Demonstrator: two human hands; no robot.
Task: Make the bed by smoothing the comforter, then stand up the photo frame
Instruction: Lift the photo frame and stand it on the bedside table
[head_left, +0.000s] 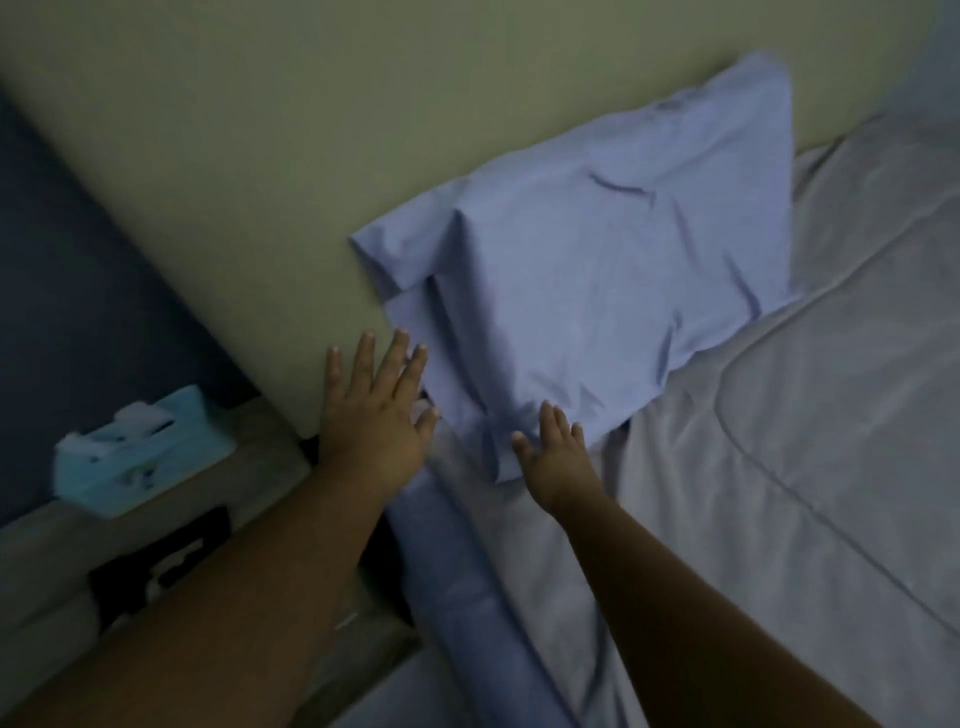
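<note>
A pale grey quilted comforter (779, 441) covers the bed on the right, with some creases near its upper edge. A light blue pillow (587, 270) leans against the cream headboard (260, 182). My left hand (374, 410) is flat with fingers spread, next to the pillow's left corner. My right hand (556, 457) is also spread, its fingertips at the pillow's near corner. Neither hand holds anything. A dark flat object, possibly the photo frame (161, 561), lies on the nightstand at the lower left; blur hides its detail.
A teal tissue box (140, 457) stands on the wooden nightstand (47, 561) left of the bed. A blue sheet (457, 571) shows along the mattress edge below my hands. A dark blue wall fills the far left.
</note>
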